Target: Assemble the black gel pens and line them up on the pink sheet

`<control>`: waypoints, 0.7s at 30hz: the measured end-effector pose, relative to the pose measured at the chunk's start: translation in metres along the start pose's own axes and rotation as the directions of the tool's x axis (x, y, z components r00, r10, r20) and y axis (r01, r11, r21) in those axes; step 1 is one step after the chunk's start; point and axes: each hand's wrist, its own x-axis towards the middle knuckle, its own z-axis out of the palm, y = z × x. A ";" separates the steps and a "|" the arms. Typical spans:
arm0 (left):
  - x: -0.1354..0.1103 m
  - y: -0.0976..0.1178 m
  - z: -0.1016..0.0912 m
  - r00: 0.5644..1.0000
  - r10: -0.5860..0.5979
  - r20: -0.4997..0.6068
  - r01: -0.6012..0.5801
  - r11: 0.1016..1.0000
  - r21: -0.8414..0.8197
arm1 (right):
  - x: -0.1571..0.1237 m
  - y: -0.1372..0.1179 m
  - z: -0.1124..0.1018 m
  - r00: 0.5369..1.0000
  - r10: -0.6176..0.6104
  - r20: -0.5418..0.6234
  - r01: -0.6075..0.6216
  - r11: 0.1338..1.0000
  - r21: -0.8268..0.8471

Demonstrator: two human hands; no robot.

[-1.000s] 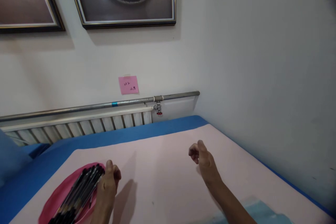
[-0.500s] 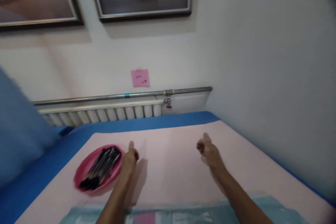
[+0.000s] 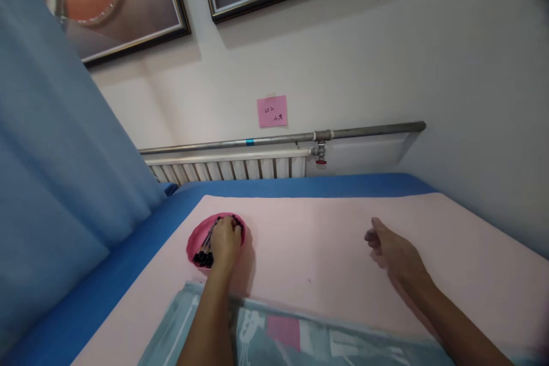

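A round pink bowl (image 3: 194, 238) on the left of the pink sheet holds a bundle of slim pen-like sticks (image 3: 204, 257) with black ends. My left hand (image 3: 226, 241) is over the right part of this bowl, its fingers bent down among the sticks. The fingertips are partly hidden, and I cannot make out how many sticks they grip. Well to the right, my right hand (image 3: 397, 254) hovers low over the sheet. Its fingers are curled in with the thumb on top, and nothing shows in them.
The pink sheet (image 3: 309, 240) covers a blue surface (image 3: 295, 189). Printed teal fabric (image 3: 266, 349) lies along the near edge. Behind are a radiator (image 3: 240, 169) and a pipe with a valve (image 3: 321, 151). A blue curtain (image 3: 64, 171) hangs left; a wall (image 3: 480, 126) rises right.
My left hand has gone from beside the bowl to inside it, onto the sticks. My right hand stays curled above the sheet. The view has turned left and tilted.
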 end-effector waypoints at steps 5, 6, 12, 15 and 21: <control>0.001 -0.011 0.005 0.997 -0.067 0.024 0.060 0.974 0.218 | 0.001 -0.001 -0.004 0.990 0.116 0.085 -0.118 0.993 0.018; 0.000 -0.010 0.008 0.997 -0.077 0.025 0.068 0.968 0.242 | 0.001 -0.001 -0.004 0.990 0.112 0.087 -0.114 0.993 0.019; 0.000 -0.009 0.013 0.998 -0.068 0.001 0.065 0.963 0.262 | -0.007 -0.013 -0.003 0.993 0.049 0.106 -0.051 0.999 0.010; 0.001 -0.006 0.005 0.999 -0.013 -0.036 0.019 0.984 0.180 | -0.009 -0.017 -0.002 0.994 0.022 0.109 -0.024 1.000 0.017; -0.026 0.039 -0.003 0.987 0.145 -0.070 -0.161 0.897 -0.412 | -0.019 -0.020 0.007 0.984 -0.085 0.159 0.072 0.994 0.088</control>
